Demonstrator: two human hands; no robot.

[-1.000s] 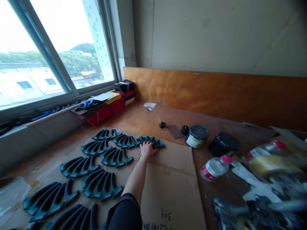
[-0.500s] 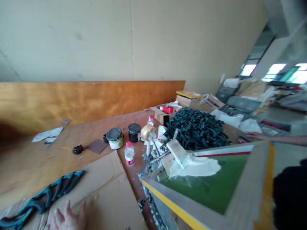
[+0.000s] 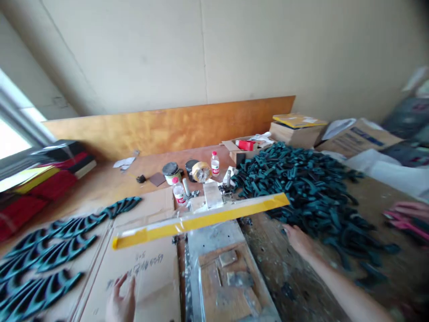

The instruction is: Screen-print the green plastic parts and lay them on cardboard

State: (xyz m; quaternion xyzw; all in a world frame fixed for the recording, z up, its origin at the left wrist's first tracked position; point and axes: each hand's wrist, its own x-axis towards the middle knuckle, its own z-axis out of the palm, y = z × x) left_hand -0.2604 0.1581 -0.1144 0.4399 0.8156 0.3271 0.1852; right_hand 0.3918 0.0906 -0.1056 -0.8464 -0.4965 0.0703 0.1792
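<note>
My left hand (image 3: 121,298) hovers over or rests on the cardboard sheet (image 3: 150,286), its fingers apart and nothing in them. To its left lie several rows of dark green curved plastic pieces (image 3: 43,290). My right hand (image 3: 299,241) reaches to the near edge of a big heap of similar pieces (image 3: 295,174). Its fingertips are blurred and partly hidden, so a grip cannot be made out. Between the hands, the screen frame (image 3: 204,219) with yellow tape is tilted up, seen edge-on. Below it sits a wooden board with small blocks (image 3: 217,302) on a grey base (image 3: 214,237).
Another person's hand (image 3: 410,210) is at the right by a pink-handled tool (image 3: 404,222). Behind the frame stand bottles (image 3: 215,164), a tub (image 3: 171,172) and a tape roll (image 3: 201,172). Cardboard boxes (image 3: 296,134) stand behind the heap; red boxes (image 3: 30,201) are at left.
The screen frame has swung up from lying lower with its green mesh showing. My view has turned left. My right hand has come into view at the heap.
</note>
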